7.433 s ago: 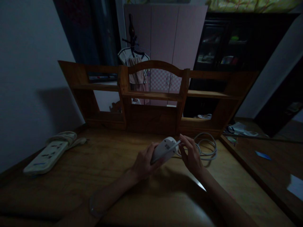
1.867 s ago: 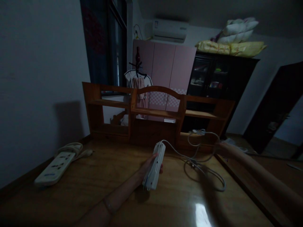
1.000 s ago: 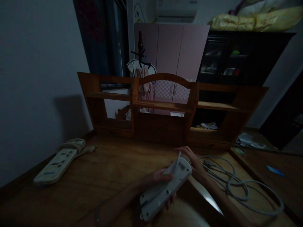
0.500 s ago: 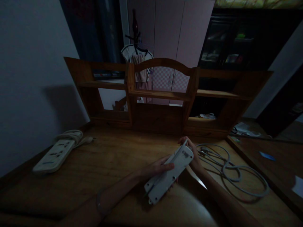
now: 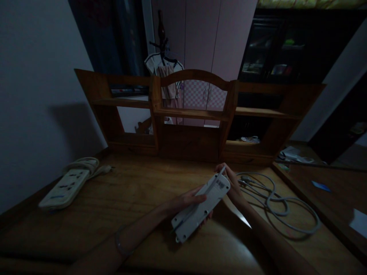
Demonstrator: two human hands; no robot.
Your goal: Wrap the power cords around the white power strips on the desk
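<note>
A white power strip (image 5: 197,214) is held tilted above the desk, its screw-dotted underside with a label facing me. My left hand (image 5: 190,200) grips it around the middle, thumb across the underside and fingertips showing below the far edge. A slim pale rod (image 5: 219,177) with a dark lower end lies slantwise along the underside beneath my thumb; its kind is unclear. At the upper end my right hand (image 5: 231,183) is closed around the strip's end, its fingers partly hidden. A grey cable (image 5: 271,200) lies in loops just right of that hand.
Another white power strip (image 5: 67,187) with its cord coiled on top rests at the left by the wall. A wooden shelf unit (image 5: 189,141) stands along the back of the wooden desk (image 5: 134,179). A blue card (image 5: 321,186) and white paper (image 5: 359,221) lie on the lower surface at right.
The view has shifted slightly, so the held power strip and both hands appear a little further left. Both hands keep their grip; the strip's tilt is nearly the same.
</note>
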